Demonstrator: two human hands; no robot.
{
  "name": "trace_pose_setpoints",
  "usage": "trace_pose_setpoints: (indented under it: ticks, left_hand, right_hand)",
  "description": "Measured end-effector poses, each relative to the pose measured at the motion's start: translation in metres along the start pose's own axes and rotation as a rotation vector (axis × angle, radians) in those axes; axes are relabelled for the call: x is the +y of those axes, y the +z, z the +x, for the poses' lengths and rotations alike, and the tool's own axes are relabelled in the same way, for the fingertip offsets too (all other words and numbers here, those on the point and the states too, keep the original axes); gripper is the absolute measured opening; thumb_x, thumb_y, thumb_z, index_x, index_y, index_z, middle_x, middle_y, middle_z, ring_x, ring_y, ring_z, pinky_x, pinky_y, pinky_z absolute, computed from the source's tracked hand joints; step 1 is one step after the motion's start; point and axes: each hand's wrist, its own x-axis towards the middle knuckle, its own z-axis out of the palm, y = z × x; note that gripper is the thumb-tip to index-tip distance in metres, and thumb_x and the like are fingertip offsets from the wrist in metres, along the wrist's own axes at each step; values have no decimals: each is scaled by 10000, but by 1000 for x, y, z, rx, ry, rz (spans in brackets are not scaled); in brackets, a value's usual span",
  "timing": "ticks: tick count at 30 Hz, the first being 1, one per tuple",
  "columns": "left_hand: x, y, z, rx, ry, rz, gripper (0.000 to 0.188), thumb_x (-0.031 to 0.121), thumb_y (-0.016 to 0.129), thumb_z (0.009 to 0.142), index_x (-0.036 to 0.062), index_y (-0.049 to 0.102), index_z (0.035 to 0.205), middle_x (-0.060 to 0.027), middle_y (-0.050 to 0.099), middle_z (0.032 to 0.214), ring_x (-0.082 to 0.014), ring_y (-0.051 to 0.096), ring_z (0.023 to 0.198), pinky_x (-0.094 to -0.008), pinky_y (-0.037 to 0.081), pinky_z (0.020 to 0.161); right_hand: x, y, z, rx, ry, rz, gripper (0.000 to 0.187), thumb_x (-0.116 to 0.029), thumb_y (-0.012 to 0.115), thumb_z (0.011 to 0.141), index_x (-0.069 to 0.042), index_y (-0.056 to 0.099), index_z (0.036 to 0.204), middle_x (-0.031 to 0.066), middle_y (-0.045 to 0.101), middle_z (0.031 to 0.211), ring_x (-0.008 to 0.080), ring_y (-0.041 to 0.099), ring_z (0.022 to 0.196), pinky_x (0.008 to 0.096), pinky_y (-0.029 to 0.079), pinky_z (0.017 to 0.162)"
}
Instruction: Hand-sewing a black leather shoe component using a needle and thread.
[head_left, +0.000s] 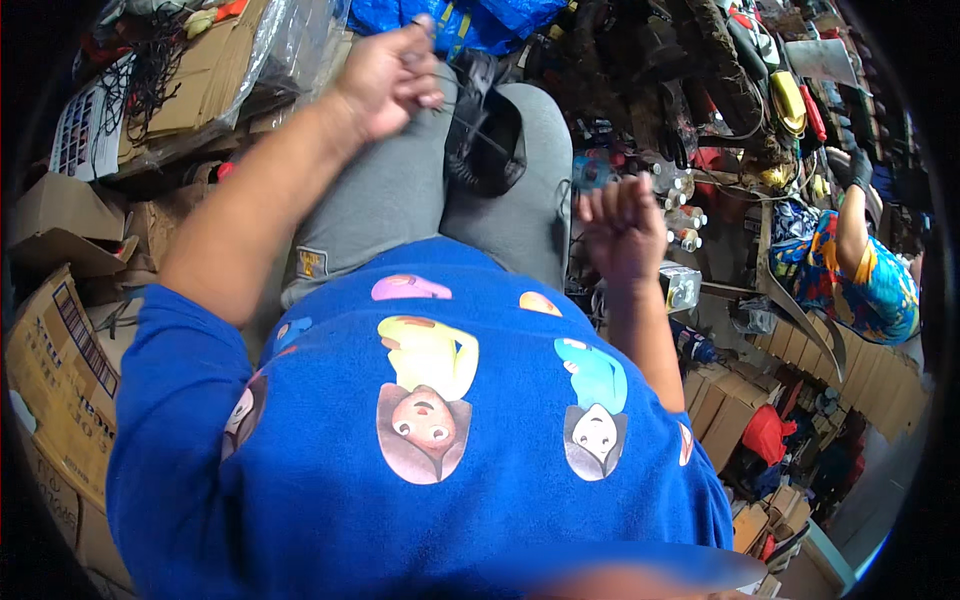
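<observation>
A black shoe (486, 145) is held between my knees, its dark opening facing up and toward me. Thin dark strands, perhaps laces or thread, lie across its upper part. My left hand (393, 82) is raised over my left knee, just left of the shoe, with its fingers curled closed. Out beside my right thigh is my right hand (625, 228), its fingers bent inward and apart from the shoe. Whatever either hand grips is too small or hidden to make out.
Several bottles with pale caps (684, 215) stand right of my right hand. Blue plastic sheeting (500, 25) lies beyond my knees. Cardboard boxes (62, 225) crowd the left. At the far right, another person in a colourful shirt (862, 285) wears a dark glove; cluttered tools surround them.
</observation>
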Motion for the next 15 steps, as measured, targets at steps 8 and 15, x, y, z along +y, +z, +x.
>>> trace_pose_setpoints:
  ticks: [8, 15]
  left_hand:
    - [44, -37, -22, 80, 7, 960, 282, 317, 491, 938, 48, 575, 942, -61, 580, 808, -157, 572, 758, -326, 473, 775]
    - [95, -66, -64, 279, 503, 1316, 426, 286, 648, 824, 67, 570, 1181, -62, 626, 1039, -150, 570, 936, -275, 441, 835]
  right_hand:
    - [-19, -17, -21, 77, 25, -483, 361, -316, 461, 952, -3, 593, 828, 116, 619, 822, 213, 597, 803, 368, 436, 890]
    - [-88, -101, -27, 317, 9, -1129, 525, -125, 640, 803, -75, 484, 1301, 116, 527, 1233, 218, 505, 1111, 338, 416, 929]
